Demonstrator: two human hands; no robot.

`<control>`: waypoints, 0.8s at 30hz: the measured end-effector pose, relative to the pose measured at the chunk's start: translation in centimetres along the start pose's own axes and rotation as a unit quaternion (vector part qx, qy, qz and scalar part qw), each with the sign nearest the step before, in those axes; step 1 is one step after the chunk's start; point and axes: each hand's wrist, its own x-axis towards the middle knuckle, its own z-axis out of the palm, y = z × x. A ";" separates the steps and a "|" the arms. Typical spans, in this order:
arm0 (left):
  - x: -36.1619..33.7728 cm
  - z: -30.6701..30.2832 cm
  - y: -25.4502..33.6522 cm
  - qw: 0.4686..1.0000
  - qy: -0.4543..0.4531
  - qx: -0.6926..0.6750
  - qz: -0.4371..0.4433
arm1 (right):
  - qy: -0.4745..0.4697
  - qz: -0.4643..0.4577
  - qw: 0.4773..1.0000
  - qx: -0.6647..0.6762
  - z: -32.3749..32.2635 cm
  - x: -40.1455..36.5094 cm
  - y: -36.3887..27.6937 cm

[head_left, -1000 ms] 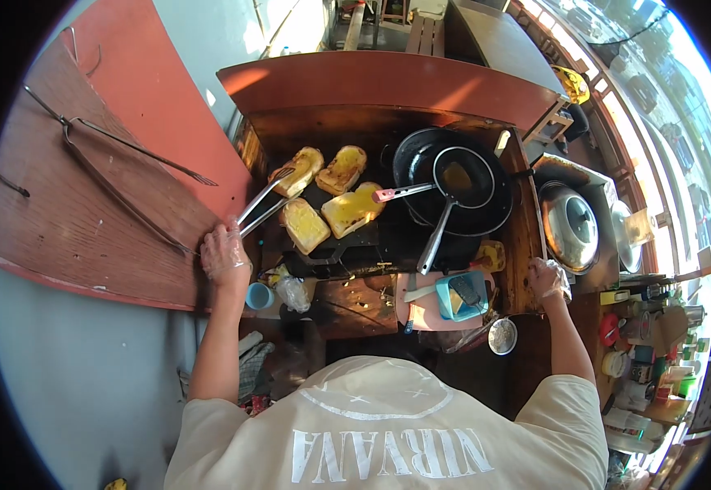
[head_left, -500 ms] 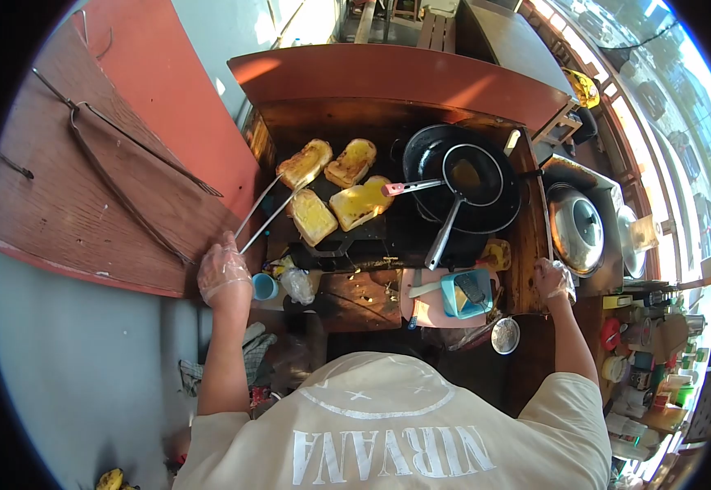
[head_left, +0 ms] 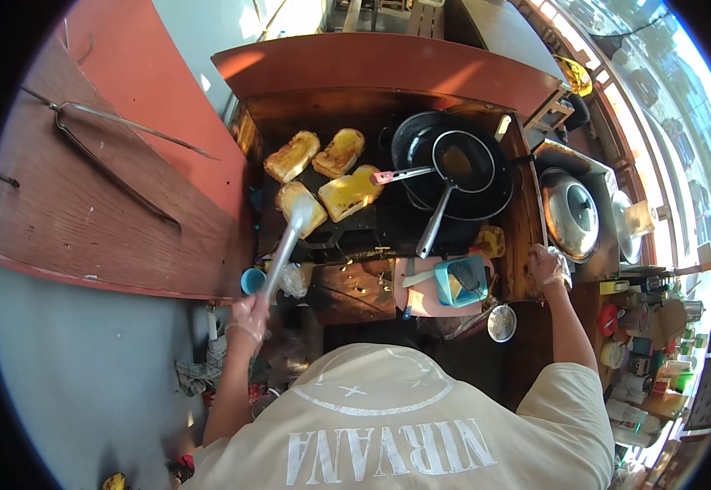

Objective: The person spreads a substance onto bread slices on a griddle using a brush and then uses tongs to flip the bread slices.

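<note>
The tongs [head_left: 283, 249] are clamped in the left hand [head_left: 249, 314], long axis running forward-right to the near-left toast slice [head_left: 302, 208] on the griddle [head_left: 372, 224]. The right hand [head_left: 545, 265] is rested well apart on the counter edge [head_left: 525, 237]; its grip cannot be told.

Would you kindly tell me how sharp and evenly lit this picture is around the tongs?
Head view: the tongs in the left hand are smeared by motion blur; the toast lies sharp in warm sunlight; glare washes out the upper right; fisheye bends the wooden board and blackens the corners.
</note>
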 end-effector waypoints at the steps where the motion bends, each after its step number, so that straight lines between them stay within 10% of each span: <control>1: -0.8 0.0 -0.8 0.984 -0.076 -0.139 -0.083 | -0.014 0.009 1.000 0.006 0.1 0.0 0.1; 11: -0.5 1.7 -0.2 0.913 -0.225 -0.298 -0.167 | -0.071 0.033 0.997 -0.005 -0.9 0.2 -0.6; 24: 6.8 10.0 4.4 0.924 -0.193 -0.324 -0.065 | -0.095 0.056 0.994 -0.003 -0.6 0.2 -0.6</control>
